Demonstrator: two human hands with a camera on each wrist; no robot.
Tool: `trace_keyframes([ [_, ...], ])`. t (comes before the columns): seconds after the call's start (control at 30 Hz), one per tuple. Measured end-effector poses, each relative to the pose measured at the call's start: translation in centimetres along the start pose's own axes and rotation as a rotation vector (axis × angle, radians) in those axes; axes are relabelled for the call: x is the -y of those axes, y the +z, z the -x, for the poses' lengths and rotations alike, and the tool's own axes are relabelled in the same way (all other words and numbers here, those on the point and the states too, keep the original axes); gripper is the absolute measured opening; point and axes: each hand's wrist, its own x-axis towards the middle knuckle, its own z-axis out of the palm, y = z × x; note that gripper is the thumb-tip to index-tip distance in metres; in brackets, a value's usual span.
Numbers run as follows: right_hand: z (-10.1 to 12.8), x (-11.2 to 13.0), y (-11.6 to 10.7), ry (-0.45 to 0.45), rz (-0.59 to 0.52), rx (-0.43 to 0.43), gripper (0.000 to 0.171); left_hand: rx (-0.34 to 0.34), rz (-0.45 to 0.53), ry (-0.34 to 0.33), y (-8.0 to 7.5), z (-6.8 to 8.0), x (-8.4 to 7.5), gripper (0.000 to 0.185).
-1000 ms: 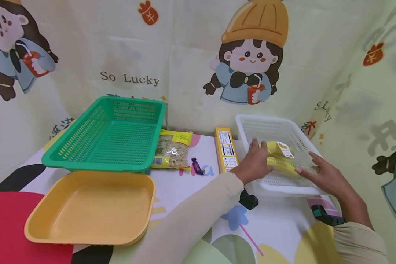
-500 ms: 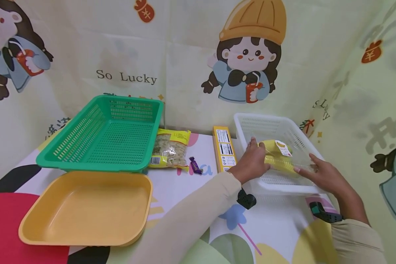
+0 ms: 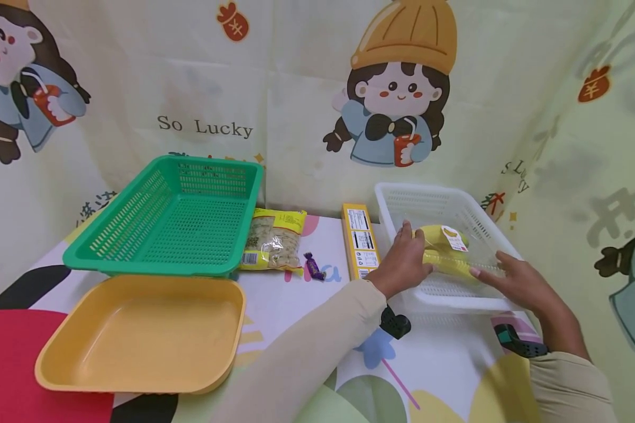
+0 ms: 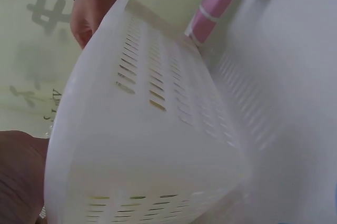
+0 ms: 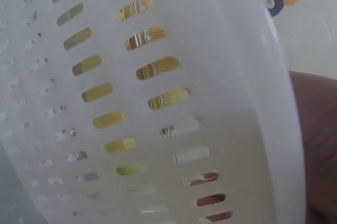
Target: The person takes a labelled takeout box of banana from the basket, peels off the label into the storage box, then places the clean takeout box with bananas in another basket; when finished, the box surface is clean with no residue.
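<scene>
In the head view, a clear plastic pack of bananas (image 3: 444,241) with a white label lies inside the white basket (image 3: 428,302) on the right. My left hand (image 3: 404,258) grips the left end of the pack, thumb on the near side. My right hand (image 3: 524,282) holds the other end, its thumb and fingers spread around the clear wrapping. The left wrist view has the basket wall (image 4: 142,145) close up, with the left hand (image 4: 21,176) at its rim. Through the slots in the right wrist view, yellow bananas (image 5: 158,68) show.
A yellow box (image 3: 361,241) stands left of the white basket. Further left are a purple-wrapped candy (image 3: 314,267) and a yellow-and-clear food bag (image 3: 272,241). A green basket (image 3: 79,258) sits behind an orange-yellow tray (image 3: 137,335). A printed cloth wall rises behind.
The head view has shifted slightly. Both hands stay on the pack of bananas in the white basket, and the left hand moves a little left.
</scene>
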Motion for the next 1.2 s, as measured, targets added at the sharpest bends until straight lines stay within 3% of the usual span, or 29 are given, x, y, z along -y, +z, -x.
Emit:
trace_keyframes([
  [0.33,0.4,-0.1,-0.5,0.071,0.003,-0.033,0.081,-0.039,0.012,-0.006,0.3,-0.4,-0.3,0.073],
  [0.67,0.7,0.8,-0.7,0.176,-0.074,-0.141,0.093,-0.062,0.197,-0.051,-0.1,-0.3,-0.4,0.075],
  [1.2,2.5,2.5,-2.8,0.187,0.006,-0.23,0.095,-0.138,0.282,0.04,-0.4,1.3,-1.4,0.069],
])
